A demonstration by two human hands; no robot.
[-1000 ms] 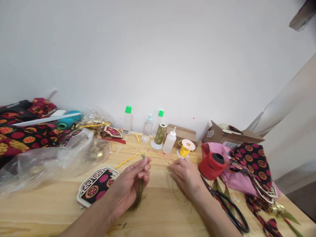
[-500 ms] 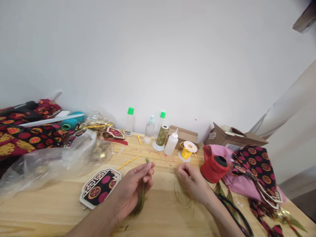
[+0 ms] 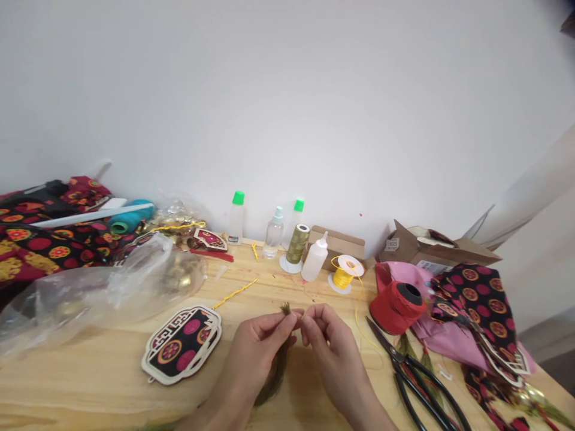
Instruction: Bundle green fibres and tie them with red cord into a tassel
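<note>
1. A wood-framed fabric ornament (image 3: 182,345) lies on the counter (image 3: 99,383), a twisted yellow cord (image 3: 234,293) at its upper right.
2. The left hand (image 3: 258,347) pinches an olive-green tassel (image 3: 272,383), tuft above its fingers, strands hanging below.
3. The right hand (image 3: 333,346) has its fingers drawn narrow just beside; I cannot tell whether they grip a strand.
4. Red thread cone (image 3: 395,310), then black-handled scissors (image 3: 397,358), lie further right.
</note>
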